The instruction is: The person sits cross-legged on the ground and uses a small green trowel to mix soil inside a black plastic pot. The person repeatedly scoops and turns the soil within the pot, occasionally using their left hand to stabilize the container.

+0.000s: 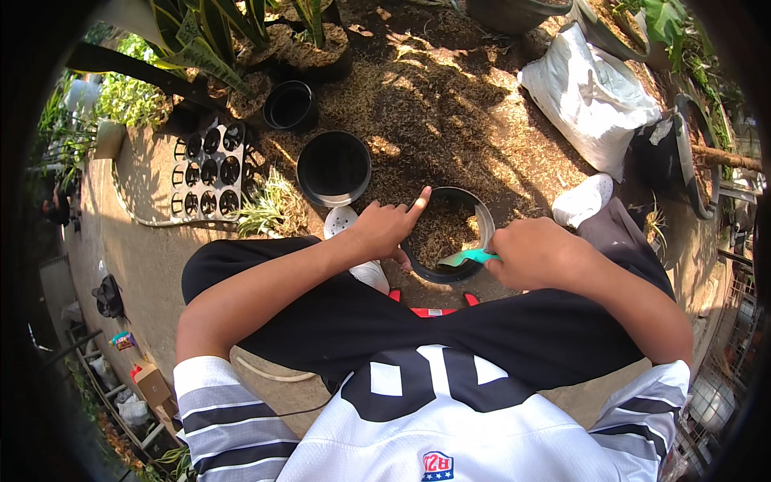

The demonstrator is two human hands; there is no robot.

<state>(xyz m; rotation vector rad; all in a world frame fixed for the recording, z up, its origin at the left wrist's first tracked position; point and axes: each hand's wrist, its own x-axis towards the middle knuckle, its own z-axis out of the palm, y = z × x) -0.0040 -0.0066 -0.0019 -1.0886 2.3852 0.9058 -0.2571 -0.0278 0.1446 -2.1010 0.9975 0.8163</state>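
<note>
Between my feet stands a round black plastic plant pot (489, 215), partly filled with a brown, chaff-like growing mix (443, 238). My left hand (388, 228) steadies its left rim, index finger stretched toward the far edge and thumb low on the near side. My right hand (533, 253) grips a turquoise hand trowel (473, 256) by its handle, most of which the fist hides. The trowel's blade lies over the near part of the pot, against the mix. Just beyond my left hand is another black pot (333, 169), its inside dark.
A smaller black pot (290, 106) stands farther off, near potted snake plants (211, 42). To the left are a pot tray with round holes (209, 172) and a spider plant (274, 208). A white woven sack (587, 99) leans at right by a large black pot (668, 156).
</note>
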